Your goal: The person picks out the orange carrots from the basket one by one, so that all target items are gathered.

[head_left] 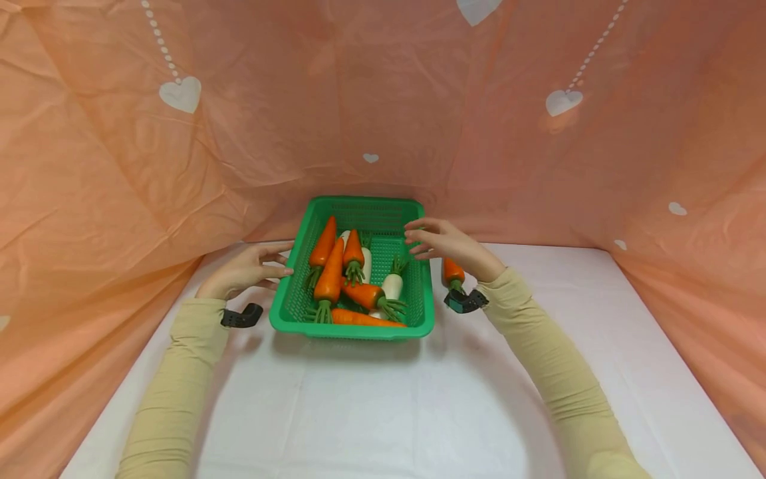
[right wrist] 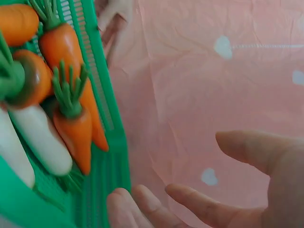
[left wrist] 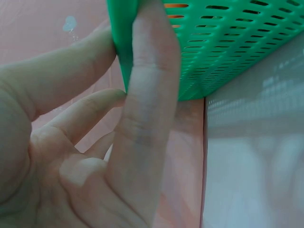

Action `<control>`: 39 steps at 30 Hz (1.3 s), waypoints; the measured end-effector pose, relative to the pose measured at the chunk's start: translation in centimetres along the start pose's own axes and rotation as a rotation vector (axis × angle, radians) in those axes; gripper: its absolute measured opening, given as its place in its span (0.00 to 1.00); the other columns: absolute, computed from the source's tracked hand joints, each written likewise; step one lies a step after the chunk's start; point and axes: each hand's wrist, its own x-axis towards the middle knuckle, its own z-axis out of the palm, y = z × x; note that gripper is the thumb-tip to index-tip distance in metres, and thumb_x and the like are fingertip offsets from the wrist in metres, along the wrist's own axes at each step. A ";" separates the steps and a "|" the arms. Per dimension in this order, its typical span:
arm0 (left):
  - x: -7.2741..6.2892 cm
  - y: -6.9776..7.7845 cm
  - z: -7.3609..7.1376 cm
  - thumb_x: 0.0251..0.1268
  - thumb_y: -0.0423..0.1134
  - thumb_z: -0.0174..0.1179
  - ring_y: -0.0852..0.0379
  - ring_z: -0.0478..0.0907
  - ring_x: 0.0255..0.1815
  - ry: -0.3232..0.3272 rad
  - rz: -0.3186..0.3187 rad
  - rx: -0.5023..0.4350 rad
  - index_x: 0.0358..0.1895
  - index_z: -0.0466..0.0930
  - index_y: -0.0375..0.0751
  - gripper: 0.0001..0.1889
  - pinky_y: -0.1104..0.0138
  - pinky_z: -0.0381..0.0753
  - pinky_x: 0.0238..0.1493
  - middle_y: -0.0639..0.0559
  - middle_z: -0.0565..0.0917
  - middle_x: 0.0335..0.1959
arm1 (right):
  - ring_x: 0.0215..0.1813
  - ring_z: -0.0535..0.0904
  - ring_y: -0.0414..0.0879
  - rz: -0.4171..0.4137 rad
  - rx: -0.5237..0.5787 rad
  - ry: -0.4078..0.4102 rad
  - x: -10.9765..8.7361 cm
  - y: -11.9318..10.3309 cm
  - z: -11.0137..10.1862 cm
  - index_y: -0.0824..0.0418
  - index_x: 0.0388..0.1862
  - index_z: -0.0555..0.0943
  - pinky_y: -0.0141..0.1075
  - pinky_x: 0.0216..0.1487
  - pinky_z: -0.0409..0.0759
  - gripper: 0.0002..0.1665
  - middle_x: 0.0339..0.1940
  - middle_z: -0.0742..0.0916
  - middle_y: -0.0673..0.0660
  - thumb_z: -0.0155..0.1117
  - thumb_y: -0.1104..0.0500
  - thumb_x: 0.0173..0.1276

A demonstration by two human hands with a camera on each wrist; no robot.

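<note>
A green plastic basket (head_left: pixel 353 332) holds several orange carrots (head_left: pixel 329 279) with green stems and white radishes (head_left: pixel 392 286). At its left side my left hand (head_left: pixel 254 269) pinches the rim; in the left wrist view the green rim (left wrist: pixel 122 47) runs between the fingers, one of them lying along the perforated outer wall. My right hand (head_left: pixel 445 243) hovers at the right rim with its fingers spread and loosely bent. In the right wrist view nothing lies between that hand's thumb and fingers (right wrist: pixel 190 204), and the fingertips are close to the basket's rim.
Another carrot (head_left: pixel 453 271) lies on the white table (head_left: pixel 359 399) right of the basket, partly under the right wrist. Black wrist straps (head_left: pixel 241 316) sit on both wrists. A peach cloth (head_left: pixel 383 133) with white hearts stands behind and along both sides.
</note>
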 end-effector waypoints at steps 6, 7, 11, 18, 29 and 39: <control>0.1 0.1 0.0 0.65 0.37 0.63 0.46 0.79 0.44 0.003 0.003 0.014 0.75 0.56 0.42 0.37 0.58 0.83 0.40 0.33 0.72 0.55 | 0.59 0.75 0.61 0.067 0.002 -0.115 0.9 0.3 1.8 0.63 0.70 0.65 0.50 0.60 0.72 0.28 0.60 0.76 0.65 0.51 0.52 0.75; 0.1 0.1 0.0 0.65 0.36 0.63 0.46 0.79 0.44 0.003 0.004 0.013 0.75 0.56 0.42 0.37 0.58 0.83 0.40 0.33 0.72 0.55 | 0.59 0.75 0.61 0.079 -0.004 -0.130 1.1 0.4 2.1 0.63 0.70 0.65 0.50 0.60 0.72 0.28 0.60 0.76 0.65 0.51 0.52 0.75; 0.1 0.0 0.0 0.65 0.36 0.63 0.46 0.79 0.43 0.000 0.011 0.013 0.75 0.56 0.41 0.37 0.58 0.83 0.40 0.32 0.72 0.54 | 0.59 0.75 0.60 0.105 -0.022 -0.185 1.6 0.5 3.0 0.63 0.70 0.65 0.50 0.59 0.73 0.28 0.63 0.74 0.67 0.49 0.52 0.76; 0.1 -0.1 0.0 0.65 0.37 0.63 0.47 0.79 0.43 0.002 0.008 0.010 0.75 0.56 0.42 0.37 0.59 0.83 0.40 0.33 0.72 0.54 | 0.55 0.78 0.59 0.162 -0.046 -0.276 2.6 0.8 4.6 0.64 0.71 0.63 0.49 0.55 0.77 0.31 0.64 0.72 0.69 0.52 0.51 0.75; 0.1 -0.1 0.0 0.65 0.37 0.63 0.46 0.79 0.45 0.008 -0.007 0.015 0.75 0.55 0.43 0.38 0.58 0.83 0.41 0.33 0.72 0.56 | 0.55 0.78 0.54 0.221 -0.168 -0.336 3.0 0.8 6.0 0.58 0.71 0.66 0.42 0.47 0.81 0.34 0.65 0.74 0.62 0.57 0.45 0.71; -0.1 0.2 0.1 0.65 0.36 0.63 0.44 0.79 0.45 0.005 -0.015 -0.001 0.75 0.55 0.44 0.37 0.59 0.83 0.41 0.33 0.72 0.56 | 0.49 0.80 0.50 0.250 -0.256 -0.386 4.1 1.1 6.4 0.58 0.73 0.63 0.40 0.45 0.81 0.39 0.69 0.68 0.58 0.63 0.47 0.67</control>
